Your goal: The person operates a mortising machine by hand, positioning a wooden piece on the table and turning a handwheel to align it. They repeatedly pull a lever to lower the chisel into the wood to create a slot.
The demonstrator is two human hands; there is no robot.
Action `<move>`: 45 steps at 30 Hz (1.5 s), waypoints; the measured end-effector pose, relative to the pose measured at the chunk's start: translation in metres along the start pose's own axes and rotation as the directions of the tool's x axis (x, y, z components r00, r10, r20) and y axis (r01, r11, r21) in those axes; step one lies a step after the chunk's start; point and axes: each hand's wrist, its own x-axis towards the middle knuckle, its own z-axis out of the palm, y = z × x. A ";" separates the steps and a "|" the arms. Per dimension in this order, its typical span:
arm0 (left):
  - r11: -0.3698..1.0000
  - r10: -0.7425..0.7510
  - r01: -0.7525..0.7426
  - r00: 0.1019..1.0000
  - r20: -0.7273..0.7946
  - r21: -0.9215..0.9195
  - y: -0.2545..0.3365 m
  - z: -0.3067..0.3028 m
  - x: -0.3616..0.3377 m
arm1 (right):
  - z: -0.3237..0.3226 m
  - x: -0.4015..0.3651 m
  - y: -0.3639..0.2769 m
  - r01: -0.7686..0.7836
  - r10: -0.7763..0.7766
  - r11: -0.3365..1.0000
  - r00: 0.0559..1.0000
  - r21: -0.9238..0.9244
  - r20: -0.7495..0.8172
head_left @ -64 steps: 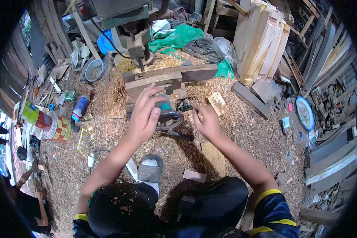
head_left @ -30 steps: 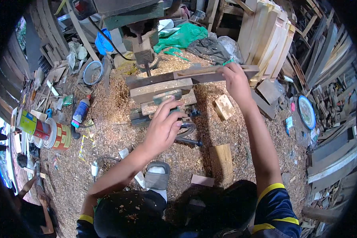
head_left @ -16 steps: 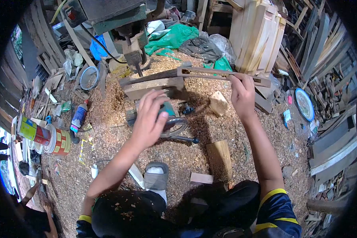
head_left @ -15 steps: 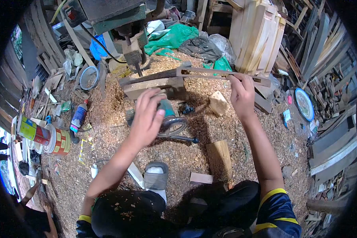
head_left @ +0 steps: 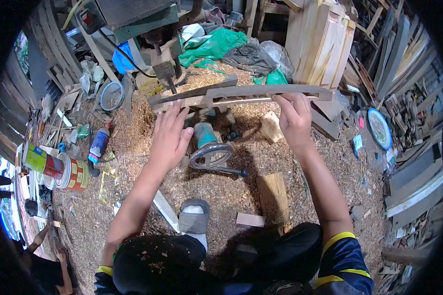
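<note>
A long wooden piece with a slot cut through it point(head_left: 265, 91) lies roughly level across the machine's work area. Its right part is pinched in my right hand point(head_left: 295, 120), fingers over the lower edge. My left hand point(head_left: 170, 140) is open, fingers stretched forward, the tips at a paler wood block point(head_left: 187, 102) by the slotted piece's left end. Behind these, a darker wooden bar point(head_left: 197, 89) runs at a slant. The machine's bit point(head_left: 171, 84) points down just above that bar. Below the wood sits a green machine part point(head_left: 204, 133) with a metal handwheel point(head_left: 210, 156).
Wood shavings point(head_left: 147, 196) cover the floor. Loose wood blocks point(head_left: 271, 127) and a thick offcut point(head_left: 272, 196) lie near my knees. Paint buckets point(head_left: 74, 173) and a bottle point(head_left: 99, 143) stand left. Stacked boards point(head_left: 320, 44) rise behind. Another person's arm point(head_left: 38, 239) shows lower left.
The slotted wooden piece has shifted left and rolled so its broad upper face shows. My left hand has moved left and slightly back, off the handwheel area, uncovering the green part.
</note>
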 end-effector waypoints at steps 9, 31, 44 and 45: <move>0.996 0.087 -0.085 0.993 -0.073 0.037 -0.001 -0.010 0.006 | 0.013 0.002 -0.005 0.021 -0.020 0.998 1.000 0.065 -0.013; 0.992 0.114 -0.127 0.936 -0.334 -0.018 0.015 -0.025 0.018 | 0.031 0.021 -0.034 0.063 -0.054 0.986 0.996 0.151 -0.066; 0.999 0.017 -0.001 0.957 -0.289 0.054 -0.020 -0.023 0.003 | 0.045 0.036 -0.009 -0.053 0.055 0.980 0.998 0.191 -0.007; 0.997 0.015 0.008 0.960 -0.279 0.081 -0.023 -0.021 0.003 | 0.045 0.038 -0.008 -0.058 0.057 0.982 0.998 0.178 0.008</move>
